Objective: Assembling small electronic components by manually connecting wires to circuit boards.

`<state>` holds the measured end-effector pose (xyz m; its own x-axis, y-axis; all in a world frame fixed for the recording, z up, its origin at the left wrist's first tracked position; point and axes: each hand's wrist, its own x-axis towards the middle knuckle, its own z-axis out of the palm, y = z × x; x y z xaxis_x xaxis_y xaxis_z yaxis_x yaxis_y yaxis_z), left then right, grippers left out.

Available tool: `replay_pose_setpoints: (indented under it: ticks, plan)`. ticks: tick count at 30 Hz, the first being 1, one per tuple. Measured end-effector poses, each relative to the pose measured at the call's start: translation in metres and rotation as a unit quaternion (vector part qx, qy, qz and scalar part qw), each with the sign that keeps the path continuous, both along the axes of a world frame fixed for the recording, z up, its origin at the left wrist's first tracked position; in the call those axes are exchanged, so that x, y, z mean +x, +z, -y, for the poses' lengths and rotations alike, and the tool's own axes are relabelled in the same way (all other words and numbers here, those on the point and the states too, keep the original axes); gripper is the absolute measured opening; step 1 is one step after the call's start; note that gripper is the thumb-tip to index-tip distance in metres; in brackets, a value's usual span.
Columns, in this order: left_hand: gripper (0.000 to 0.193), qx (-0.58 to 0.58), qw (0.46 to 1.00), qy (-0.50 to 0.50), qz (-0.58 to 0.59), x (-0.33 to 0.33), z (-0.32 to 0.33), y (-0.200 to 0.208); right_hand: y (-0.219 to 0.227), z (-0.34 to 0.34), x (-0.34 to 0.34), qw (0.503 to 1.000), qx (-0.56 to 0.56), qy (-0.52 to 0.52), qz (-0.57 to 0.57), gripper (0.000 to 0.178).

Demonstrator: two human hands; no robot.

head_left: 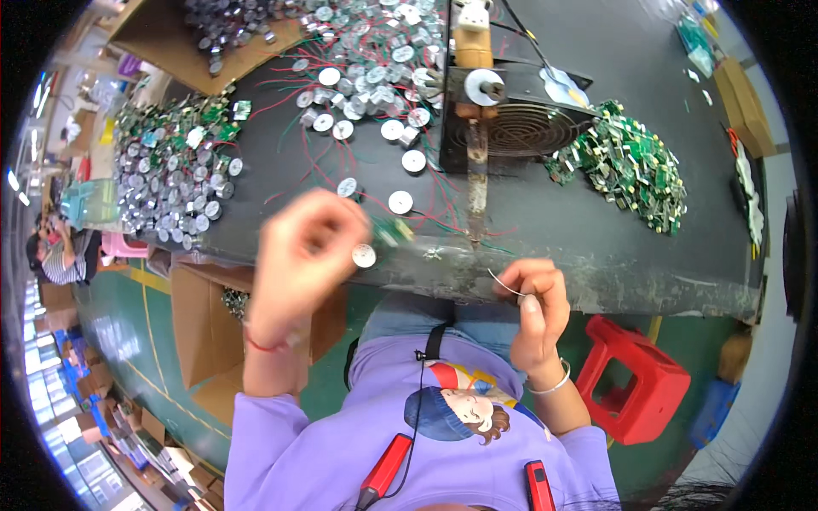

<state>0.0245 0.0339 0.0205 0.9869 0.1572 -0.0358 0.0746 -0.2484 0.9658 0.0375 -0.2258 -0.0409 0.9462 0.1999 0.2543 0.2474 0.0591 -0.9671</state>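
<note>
My left hand is smeared by motion over the front edge of the bench, its fingers curled together. A small green circuit board, blurred as well, juts from the fingertips, and a round white-faced metal part shows right beside them. Thin silvery solder wire is pinched in my right hand, its free end pointing up and left. Between the hands, a soldering iron stands upright in a holder, tip down near the bench edge. Small solder-coloured bits lie left of the tip.
Round metal parts with red and green wires cover the bench's far left. Further left lies a pile of parts with boards. A fan stands behind the iron, circuit boards heaped beside it. Below are a carton and red stool.
</note>
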Motion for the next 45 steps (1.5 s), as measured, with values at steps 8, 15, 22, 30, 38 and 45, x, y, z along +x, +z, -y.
replay_pose_setpoints:
  ticks: [8, 15, 22, 30, 38, 45]
  plan:
    - [0.02, 0.371, 0.905, 0.077, 0.192, 0.013, -0.029, 0.013, -0.001, 0.009, -0.018, 0.967, -0.207, 0.001, 0.148, 0.007]
    - [0.027, 0.484, 0.859, -0.063, 0.154, 0.021, 0.032, -0.03, 0.005, 0.004, -0.02, 0.984, -0.127, 0.032, 0.119, 0.017]
    - [0.027, 0.218, 0.949, -0.139, 0.182, -0.024, 0.066, -0.033, 0.02, -0.014, -0.02, 0.99, -0.104, 0.066, -0.072, 0.016]
    - [0.021, -0.315, 0.886, -0.281, -0.193, -0.027, 0.035, -0.029, 0.016, -0.001, -0.01, 0.99, -0.097, 0.082, 0.066, 0.027]
    - [0.009, 0.042, 0.998, 0.032, -0.024, -0.027, 0.035, -0.007, 0.04, 0.039, 0.069, 0.885, -0.417, -0.066, 0.194, 0.023]
    - [0.005, -0.016, 1.0, 0.024, 0.001, -0.014, 0.025, -0.04, 0.028, 0.038, 0.113, 0.893, -0.394, -0.016, 0.218, 0.019]
